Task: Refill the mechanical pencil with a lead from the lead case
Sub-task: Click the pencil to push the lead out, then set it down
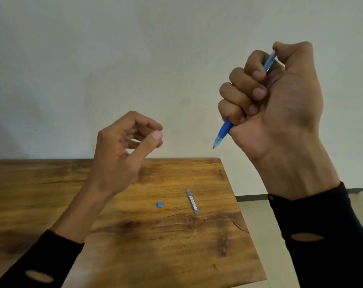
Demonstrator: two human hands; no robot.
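Observation:
My right hand (280, 104) is raised high at the right and is closed in a fist around a blue mechanical pencil (224, 132), tip pointing down-left, with the thumb over its top end. My left hand (124, 150) hovers above the table with thumb and forefinger pinched together; whether a lead sits between them is too fine to see. The slim purple-grey lead case (192, 201) lies flat on the wooden table (93, 204). A small blue cap (159, 204) lies to its left.
The table's right edge runs diagonally from the far corner to the lower right, with pale floor beyond it. A plain white wall stands behind the table. Both forearms wear black sleeves.

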